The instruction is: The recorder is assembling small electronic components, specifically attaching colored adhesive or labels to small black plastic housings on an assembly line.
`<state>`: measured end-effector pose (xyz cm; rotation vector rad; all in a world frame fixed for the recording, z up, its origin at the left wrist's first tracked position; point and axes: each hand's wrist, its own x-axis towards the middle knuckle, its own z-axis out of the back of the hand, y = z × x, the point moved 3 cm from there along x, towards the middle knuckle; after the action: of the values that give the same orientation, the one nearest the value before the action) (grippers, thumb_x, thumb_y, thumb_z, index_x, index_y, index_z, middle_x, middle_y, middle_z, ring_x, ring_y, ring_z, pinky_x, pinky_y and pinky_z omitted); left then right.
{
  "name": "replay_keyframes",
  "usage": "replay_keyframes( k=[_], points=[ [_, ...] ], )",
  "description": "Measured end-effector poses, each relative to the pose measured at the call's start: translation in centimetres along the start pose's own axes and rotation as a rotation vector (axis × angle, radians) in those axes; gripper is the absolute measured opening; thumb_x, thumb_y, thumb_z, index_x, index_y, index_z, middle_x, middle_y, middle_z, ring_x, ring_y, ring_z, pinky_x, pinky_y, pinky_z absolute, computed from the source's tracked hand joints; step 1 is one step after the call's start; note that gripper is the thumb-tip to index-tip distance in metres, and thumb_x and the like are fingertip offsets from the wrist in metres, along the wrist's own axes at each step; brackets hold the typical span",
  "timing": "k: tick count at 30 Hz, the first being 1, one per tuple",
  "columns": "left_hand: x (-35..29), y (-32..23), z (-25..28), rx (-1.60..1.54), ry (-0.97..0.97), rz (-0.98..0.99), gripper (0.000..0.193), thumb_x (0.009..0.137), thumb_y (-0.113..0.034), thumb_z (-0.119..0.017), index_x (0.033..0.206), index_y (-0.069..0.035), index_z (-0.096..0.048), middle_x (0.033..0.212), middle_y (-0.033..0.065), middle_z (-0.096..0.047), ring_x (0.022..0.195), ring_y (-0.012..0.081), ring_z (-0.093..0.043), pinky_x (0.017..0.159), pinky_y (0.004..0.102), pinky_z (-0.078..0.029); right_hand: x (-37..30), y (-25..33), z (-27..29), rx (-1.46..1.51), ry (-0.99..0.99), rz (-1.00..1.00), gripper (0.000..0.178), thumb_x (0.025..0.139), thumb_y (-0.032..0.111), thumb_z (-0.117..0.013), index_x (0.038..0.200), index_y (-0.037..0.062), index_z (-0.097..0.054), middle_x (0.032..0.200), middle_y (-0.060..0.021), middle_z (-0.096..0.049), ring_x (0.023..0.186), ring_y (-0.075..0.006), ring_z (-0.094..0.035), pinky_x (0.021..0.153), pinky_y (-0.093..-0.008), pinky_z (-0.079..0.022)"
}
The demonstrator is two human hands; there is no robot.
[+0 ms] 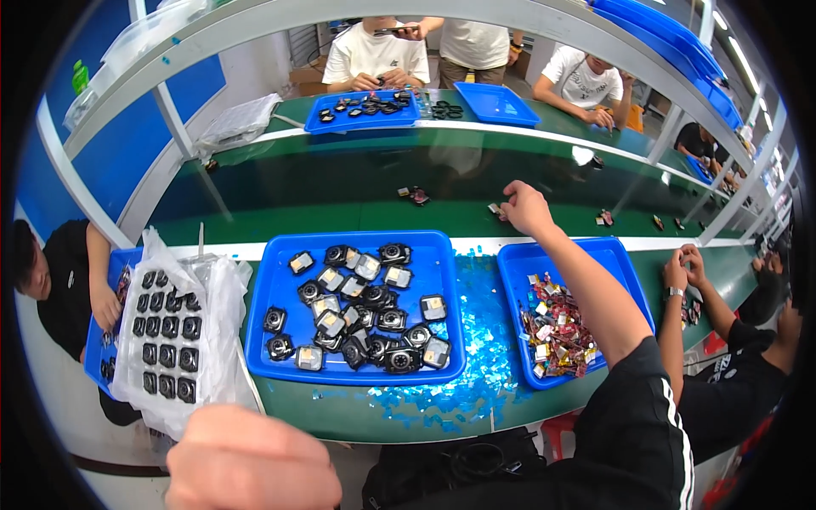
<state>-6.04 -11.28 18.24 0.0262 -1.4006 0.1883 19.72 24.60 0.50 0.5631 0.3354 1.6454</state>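
My right hand [526, 209] reaches out over the green conveyor belt. Its fingers are bent together at a small electronic part [495, 209], which shows at the fingertips. Low and close at the left, my left hand [251, 463] is curled into a fist; whatever it may hold is hidden. Between my arms sits a blue tray [252, 340] with black camera-like housings [403, 359], several of them showing a pale square. Under my right forearm is a second blue tray [626, 263] with a heap of small red, yellow and white circuit parts [557, 336].
Blue film scraps [484, 340] litter the bench between the trays. At left, a white tray [127, 357] in plastic wrapping holds rows of black housings. Loose parts [416, 195] lie on the belt. A metal frame [280, 19] arches overhead. Co-workers sit across the belt and at both sides.
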Motion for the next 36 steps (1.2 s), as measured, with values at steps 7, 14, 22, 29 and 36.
replay_keyframes(
  k=[7,14,22,29,36],
  points=[
    [3.7,-3.1,-1.2,-0.054,-0.032,0.411,0.022,0.093,-0.018,-0.049,0.114,-0.021,-0.049,0.102,0.006,-0.054,0.07,0.029,-0.048,0.048,0.036,-0.037,-10.0,15.2,-4.4,-0.113,0.252,0.834,0.044,0.081,0.022,-0.07,0.121,0.0077,-0.059,0.107,-0.0138,-0.06,0.1,-0.0318,-0.061,0.082,-0.0427,-0.052],
    [3.4,-1.4,-1.3,-0.009,0.027,0.22,0.03,0.096,-0.02,-0.045,0.125,-0.023,-0.047,0.104,0.0068,-0.052,0.073,0.0304,-0.05,0.048,0.0368,-0.039,-10.4,15.4,-7.0,-0.239,0.184,0.744,0.023,0.082,0.02,-0.069,0.099,0.0058,-0.065,0.093,-0.0139,-0.062,0.09,-0.0328,-0.063,0.077,-0.0449,-0.052],
    [-2.1,12.2,-2.7,0.156,-0.044,0.741,0.046,0.097,-0.035,-0.051,0.125,0.002,-0.054,0.101,0.0086,-0.061,0.076,0.0104,-0.052,0.064,0.0235,-0.044,-15.9,12.9,0.1,1.034,0.471,0.059,0.016,0.093,0.015,-0.064,0.097,-0.0003,-0.064,0.082,-0.0037,-0.065,0.069,-0.0061,-0.06,0.061,-0.0239,-0.052],
    [-12.6,13.3,-10.5,-0.498,-0.013,1.349,0.032,0.103,-0.023,-0.046,0.116,0.004,-0.058,0.098,0.0081,-0.065,0.083,0.0146,-0.065,0.073,0.0273,-0.055,-18.6,8.7,3.4,1.063,0.425,0.171,0.029,0.088,0.015,-0.069,0.111,-0.0001,-0.059,0.087,-0.0062,-0.067,0.076,-0.0142,-0.066,0.067,-0.0309,-0.056],
    [-15.3,14.7,-11.2,-0.664,-0.243,1.58,0.031,0.099,-0.023,-0.054,0.111,0.005,-0.062,0.094,0.0109,-0.067,0.081,0.0186,-0.068,0.071,0.0266,-0.057,-14.5,-1.4,7.8,-0.141,0.115,0.324,0.014,0.074,0.01,-0.074,0.087,0.0069,-0.071,0.082,-0.0085,-0.062,0.088,-0.0299,-0.06,0.084,-0.0411,-0.048]
  ],
)
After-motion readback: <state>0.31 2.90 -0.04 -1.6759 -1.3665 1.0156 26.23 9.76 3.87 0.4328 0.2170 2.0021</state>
